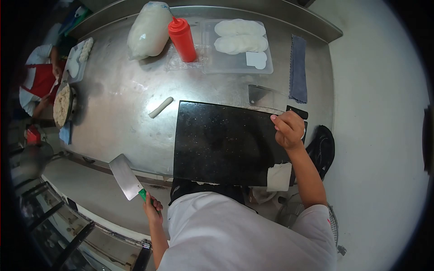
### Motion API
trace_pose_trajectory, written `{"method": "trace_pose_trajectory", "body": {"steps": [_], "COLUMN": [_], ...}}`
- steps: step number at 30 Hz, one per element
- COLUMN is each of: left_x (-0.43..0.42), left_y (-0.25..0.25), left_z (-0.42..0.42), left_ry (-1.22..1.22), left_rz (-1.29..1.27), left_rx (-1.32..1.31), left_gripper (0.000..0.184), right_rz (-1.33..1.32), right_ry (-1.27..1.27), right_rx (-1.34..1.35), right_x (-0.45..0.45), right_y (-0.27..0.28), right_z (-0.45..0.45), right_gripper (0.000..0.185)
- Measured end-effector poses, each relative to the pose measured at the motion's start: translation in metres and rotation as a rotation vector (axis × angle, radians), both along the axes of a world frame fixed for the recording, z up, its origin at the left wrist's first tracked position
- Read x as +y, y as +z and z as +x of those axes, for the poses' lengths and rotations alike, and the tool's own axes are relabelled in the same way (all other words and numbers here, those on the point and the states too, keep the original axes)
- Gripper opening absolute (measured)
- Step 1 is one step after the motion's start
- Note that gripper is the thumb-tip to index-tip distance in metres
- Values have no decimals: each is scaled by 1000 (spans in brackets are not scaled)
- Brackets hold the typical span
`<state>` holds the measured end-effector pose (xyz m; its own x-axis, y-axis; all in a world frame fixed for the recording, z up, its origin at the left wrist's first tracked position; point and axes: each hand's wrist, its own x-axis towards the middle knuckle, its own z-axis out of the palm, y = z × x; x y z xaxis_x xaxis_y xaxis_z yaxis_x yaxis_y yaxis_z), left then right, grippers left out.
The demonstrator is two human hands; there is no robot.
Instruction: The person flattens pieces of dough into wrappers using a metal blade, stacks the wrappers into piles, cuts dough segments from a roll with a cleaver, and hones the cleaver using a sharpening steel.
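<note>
My left hand [153, 207] is wrapped round the green handle of a cleaver [125, 176], whose broad blade is held out beyond the table's front edge. My right hand [289, 129] is curled closed above the right edge of a black board [221, 140]. A small white bit shows beside its fingers, but what it holds, if anything, is hidden. White specks dot the board. A short roll of dough [161, 107] lies on the metal table left of the board. Near the board's front right corner is a folded white cloth [279, 177].
Behind the board are a flat blade-like piece [260, 95], a blue cloth [298, 67], a plastic tray [221, 65] with overlapping round wrappers, a red squeeze bottle [182, 40] and a bag of dough [148, 31]. A co-worker [38, 77] stands left, by a filled bowl [72, 106].
</note>
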<state>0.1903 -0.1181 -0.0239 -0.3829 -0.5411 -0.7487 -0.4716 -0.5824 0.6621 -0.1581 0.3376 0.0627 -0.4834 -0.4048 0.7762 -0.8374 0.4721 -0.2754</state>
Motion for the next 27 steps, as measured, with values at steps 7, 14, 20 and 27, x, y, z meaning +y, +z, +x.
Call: {"method": "trace_pose_trajectory", "body": {"steps": [7, 14, 20, 27], "left_x": [2, 5, 4, 24], "left_y": [-5, -2, -8, 5], "left_z": [10, 15, 34, 46], "left_ry": [36, 42, 8, 114], "left_rz": [-14, -31, -52, -94], "left_rx": [-2, -24, -40, -77], "left_gripper": [39, 40, 39, 40], "right_rz": [-6, 259, 1022, 928], "right_ry": [-20, -251, -492, -231], "right_rx": [-11, -205, -1221, -863], "right_x": [-2, 21, 163, 177], "right_y": [-4, -24, -112, -139], "right_z": [-2, -30, -96, -108], "right_gripper": [36, 36, 42, 36]}}
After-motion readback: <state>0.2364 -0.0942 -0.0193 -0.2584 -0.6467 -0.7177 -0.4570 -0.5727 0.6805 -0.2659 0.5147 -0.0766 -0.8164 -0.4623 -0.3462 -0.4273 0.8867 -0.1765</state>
